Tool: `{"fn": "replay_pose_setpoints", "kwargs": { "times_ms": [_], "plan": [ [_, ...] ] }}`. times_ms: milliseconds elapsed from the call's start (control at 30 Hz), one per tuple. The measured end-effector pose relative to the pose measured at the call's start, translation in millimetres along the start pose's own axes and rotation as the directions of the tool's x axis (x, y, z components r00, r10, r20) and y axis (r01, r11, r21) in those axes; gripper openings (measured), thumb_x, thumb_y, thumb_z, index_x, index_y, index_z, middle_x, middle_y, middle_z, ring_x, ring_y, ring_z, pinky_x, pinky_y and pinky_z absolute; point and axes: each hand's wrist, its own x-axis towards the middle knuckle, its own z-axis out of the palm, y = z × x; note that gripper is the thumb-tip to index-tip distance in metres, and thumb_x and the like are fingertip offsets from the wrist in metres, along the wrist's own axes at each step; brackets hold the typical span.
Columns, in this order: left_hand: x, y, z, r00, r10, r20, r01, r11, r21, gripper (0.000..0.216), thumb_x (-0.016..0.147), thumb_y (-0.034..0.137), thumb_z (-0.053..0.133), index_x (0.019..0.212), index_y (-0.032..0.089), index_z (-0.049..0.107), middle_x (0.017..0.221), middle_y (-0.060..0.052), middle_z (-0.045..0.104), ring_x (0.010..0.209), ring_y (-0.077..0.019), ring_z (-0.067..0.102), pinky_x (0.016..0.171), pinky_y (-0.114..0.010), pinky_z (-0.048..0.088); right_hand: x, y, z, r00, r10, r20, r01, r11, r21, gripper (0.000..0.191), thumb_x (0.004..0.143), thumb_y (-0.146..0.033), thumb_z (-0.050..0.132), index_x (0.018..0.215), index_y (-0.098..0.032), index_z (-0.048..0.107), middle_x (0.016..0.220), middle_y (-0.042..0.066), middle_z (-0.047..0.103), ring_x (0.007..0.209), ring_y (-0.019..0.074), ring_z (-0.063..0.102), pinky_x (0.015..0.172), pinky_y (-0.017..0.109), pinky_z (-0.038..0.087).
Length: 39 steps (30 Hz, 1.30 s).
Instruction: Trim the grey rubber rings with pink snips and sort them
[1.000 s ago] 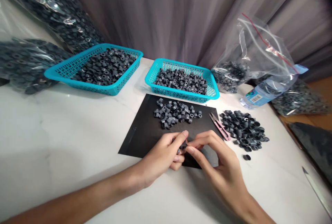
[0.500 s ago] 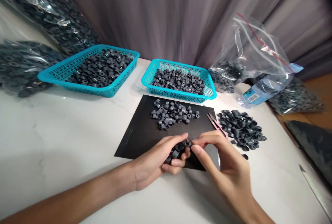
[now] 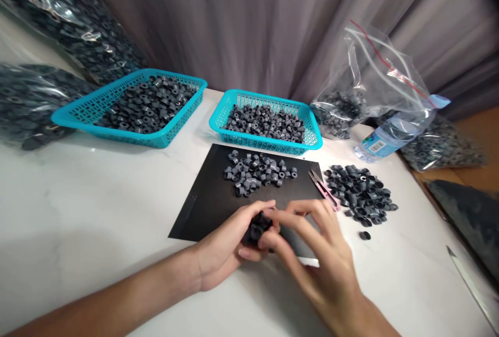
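Observation:
My left hand [image 3: 228, 246] is cupped, palm up, over the near edge of a black mat [image 3: 212, 199] and holds a small clump of dark grey rubber rings [image 3: 255, 229]. My right hand [image 3: 312, 254] reaches across from the right, its fingertips pinched into that clump; motion blurs them. A loose heap of the same rings [image 3: 257, 172] lies on the mat just beyond both hands.
Two turquoise baskets [image 3: 95, 113] [image 3: 314, 134] of grey rings stand at the back. Pink snips [image 3: 323, 190], another ring pile [image 3: 360, 194] and one stray ring [image 3: 365, 235] lie right of the mat. Plastic bags of rings, a water bottle [image 3: 384, 137] and a blade [image 3: 470, 285] surround them.
My left hand has turned palm up, showing several rings in it. My right hand has slid left, its fingers now over the clump in the left palm.

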Motion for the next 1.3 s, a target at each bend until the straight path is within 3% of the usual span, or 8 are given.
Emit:
{"fn": "replay_pose_setpoints", "kwargs": {
  "times_ms": [100, 233, 367, 633, 733, 867, 967, 1300],
  "plan": [
    [1, 1, -3, 0.998, -0.016, 0.067, 0.017, 1.000, -0.018, 0.028, 0.093, 0.036, 0.062, 0.076, 0.013, 0.059, 0.066, 0.004, 0.048, 0.046, -0.0022, 0.027, 0.038, -0.014, 0.011, 3, 22, -2, 0.998, 0.053, -0.025, -0.055, 0.996, -0.071, 0.028, 0.102, -0.015, 0.053, 0.125, -0.026, 0.066, 0.106, 0.009, 0.063, 0.097, 0.0249, 0.059, 0.084, 0.042, 0.052],
    [-1, 1, -2, 0.994, -0.043, 0.103, 0.042, 0.999, 0.011, 0.033, 0.099, 0.036, 0.053, 0.075, 0.013, 0.056, 0.063, 0.005, 0.046, 0.044, -0.0015, 0.022, 0.035, -0.013, 0.011, 3, 50, 7, 0.991, 0.049, 0.125, -0.032, 0.990, -0.137, 0.039, 0.104, -0.016, 0.048, 0.138, -0.032, 0.062, 0.132, 0.010, 0.062, 0.114, 0.0285, 0.058, 0.095, 0.050, 0.054],
    [-4, 1, 0, 0.995, -0.001, 0.104, -0.003, 0.999, 0.044, 0.030, 0.100, 0.032, 0.055, 0.077, 0.012, 0.055, 0.066, 0.005, 0.046, 0.045, 0.0004, 0.018, 0.037, -0.011, 0.010, 3, 60, 17, 0.981, 0.053, 0.185, -0.019, 0.984, -0.178, 0.038, 0.104, -0.020, 0.050, 0.139, -0.028, 0.061, 0.139, 0.011, 0.061, 0.120, 0.0305, 0.057, 0.099, 0.053, 0.054],
    [-6, 2, -2, 0.995, 0.074, 0.061, -0.080, 0.991, 0.105, 0.028, 0.097, 0.035, 0.059, 0.082, 0.012, 0.057, 0.075, 0.003, 0.047, 0.050, 0.0004, 0.027, 0.040, -0.012, 0.011, 9, 50, 4, 0.990, 0.144, -0.001, -0.143, 0.987, 0.068, 0.018, 0.101, -0.020, 0.059, 0.115, -0.024, 0.071, 0.108, 0.008, 0.071, 0.099, 0.0224, 0.068, 0.089, 0.039, 0.056],
    [-5, 2, -2, 0.989, 0.143, 0.047, -0.148, 0.978, 0.145, 0.025, 0.097, 0.033, 0.059, 0.086, 0.012, 0.059, 0.081, 0.001, 0.051, 0.051, 0.0004, 0.031, 0.041, -0.012, 0.010, 9, 39, -3, 0.973, 0.227, 0.043, -0.230, 0.934, 0.274, 0.014, 0.097, -0.020, 0.067, 0.109, -0.025, 0.073, 0.098, 0.004, 0.071, 0.087, 0.0177, 0.068, 0.081, 0.033, 0.056],
    [-4, 1, -1, 0.981, 0.188, 0.046, -0.193, 0.968, 0.159, 0.019, 0.099, 0.030, 0.055, 0.096, 0.013, 0.062, 0.079, 0.001, 0.051, 0.051, -0.0008, 0.033, 0.041, -0.014, 0.009, 6, 29, -4, 0.955, 0.256, 0.149, -0.296, 0.844, 0.448, 0.019, 0.095, -0.021, 0.071, 0.112, -0.028, 0.072, 0.099, 0.001, 0.072, 0.090, 0.0159, 0.067, 0.082, 0.029, 0.055],
    [-3, 0, -2, 0.980, 0.189, 0.055, -0.195, 0.970, 0.143, 0.017, 0.099, 0.029, 0.054, 0.097, 0.013, 0.061, 0.078, 0.002, 0.050, 0.050, -0.0008, 0.032, 0.042, -0.015, 0.010, 4, 25, -4, 0.952, 0.254, 0.170, -0.305, 0.825, 0.476, 0.022, 0.094, -0.021, 0.072, 0.115, -0.028, 0.070, 0.102, 0.000, 0.072, 0.093, 0.0152, 0.066, 0.084, 0.029, 0.055],
    [-1, 2, 0, 0.982, 0.186, 0.007, -0.186, 0.976, 0.118, 0.024, 0.098, 0.031, 0.057, 0.082, 0.013, 0.058, 0.077, 0.002, 0.050, 0.050, -0.0002, 0.032, 0.042, -0.016, 0.011, 5, 20, -11, 0.968, 0.099, 0.230, -0.184, 0.906, 0.381, 0.027, 0.096, -0.021, 0.070, 0.122, -0.028, 0.066, 0.106, 0.001, 0.073, 0.100, 0.0178, 0.064, 0.089, 0.031, 0.052]
  ]
}}
